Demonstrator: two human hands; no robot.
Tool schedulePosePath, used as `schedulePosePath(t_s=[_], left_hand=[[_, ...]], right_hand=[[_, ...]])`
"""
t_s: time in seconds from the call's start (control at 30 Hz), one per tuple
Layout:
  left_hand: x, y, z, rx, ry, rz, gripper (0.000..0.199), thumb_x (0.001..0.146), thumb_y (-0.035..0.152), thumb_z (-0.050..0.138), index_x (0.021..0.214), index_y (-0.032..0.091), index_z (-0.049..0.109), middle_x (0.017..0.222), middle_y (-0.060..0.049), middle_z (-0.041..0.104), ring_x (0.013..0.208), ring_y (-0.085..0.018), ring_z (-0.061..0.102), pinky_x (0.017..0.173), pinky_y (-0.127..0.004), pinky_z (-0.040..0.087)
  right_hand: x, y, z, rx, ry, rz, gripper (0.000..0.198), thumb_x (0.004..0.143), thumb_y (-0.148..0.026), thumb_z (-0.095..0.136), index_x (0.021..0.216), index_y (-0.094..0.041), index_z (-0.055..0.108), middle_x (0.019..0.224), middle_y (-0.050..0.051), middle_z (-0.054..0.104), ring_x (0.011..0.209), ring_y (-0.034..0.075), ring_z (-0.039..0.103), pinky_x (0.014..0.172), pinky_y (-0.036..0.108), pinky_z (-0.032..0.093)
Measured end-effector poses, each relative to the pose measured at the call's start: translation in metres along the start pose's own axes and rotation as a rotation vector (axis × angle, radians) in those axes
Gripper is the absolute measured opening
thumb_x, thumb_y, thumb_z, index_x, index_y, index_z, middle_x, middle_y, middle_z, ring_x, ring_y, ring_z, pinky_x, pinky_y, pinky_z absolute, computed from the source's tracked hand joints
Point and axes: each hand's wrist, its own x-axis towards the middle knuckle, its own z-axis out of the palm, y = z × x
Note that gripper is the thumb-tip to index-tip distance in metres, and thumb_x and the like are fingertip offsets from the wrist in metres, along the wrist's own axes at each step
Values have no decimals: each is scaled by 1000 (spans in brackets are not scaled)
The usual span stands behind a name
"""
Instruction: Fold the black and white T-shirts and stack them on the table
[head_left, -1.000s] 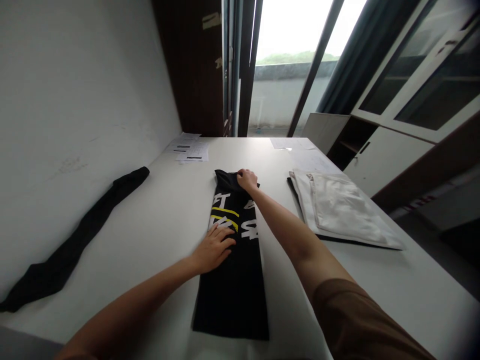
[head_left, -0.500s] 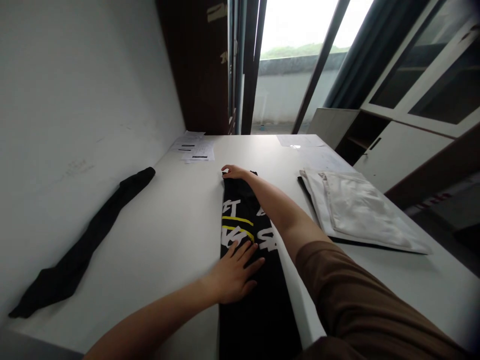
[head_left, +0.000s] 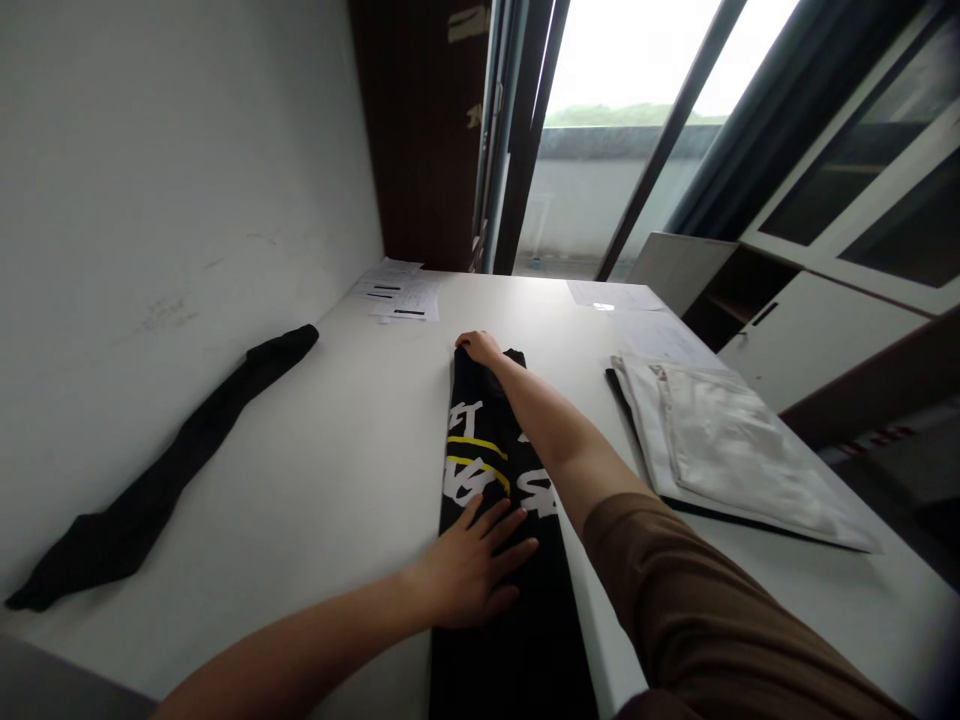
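A black T-shirt (head_left: pixel 517 640) with white lettering and yellow stripes lies on the white table, folded into a long, narrow strip. My left hand (head_left: pixel 476 570) rests flat on its middle, fingers spread, just below the printing. At the strip's far end, my right hand (head_left: pixel 480 347) is closed over the left corner, its fingers curled down around the cloth. My right forearm crosses above the shirt and hides part of its right side and print.
A long black cloth (head_left: pixel 180 455) lies along the wall on the left. Papers (head_left: pixel 405 295) rest at the table's far left corner. On the right is a stack of folded white cloth (head_left: pixel 742 440) with a black layer beneath. White cabinets (head_left: pixel 840 320) stand beyond.
My right hand's fingers have curled further over the shirt's far corner. My left hand stays flat on the shirt. The whole view has shifted slightly.
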Motion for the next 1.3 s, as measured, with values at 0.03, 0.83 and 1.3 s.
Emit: schedulePosePath(t_s=[0.03,0.83,1.3], left_hand=[[0,0,0,-3,6,-3,66,102,51,46,162,28,29,171,-7,16,156,-34,17,125,-59,11],[69,-113,-8,76,239,-420,56,103,47,46,152,21,46,166,-12,32,154,-32,24,124,-56,21],[209,-218,-19,123,218,-719,51,100,37,44,144,12,52,157,-19,44,146,-32,38,122,-49,25]], right_hand=[[-5,0,4,-13,16,16,32,96,-17,52,112,-26,78,117,4,75,111,21,66,101,29,47],[-166,105,-26,-59,210,293,46,92,-49,66,126,-18,67,109,14,67,109,31,59,90,40,47],[-173,105,-24,510,408,304,20,85,-39,59,95,-23,62,79,-1,67,73,18,61,68,28,47]])
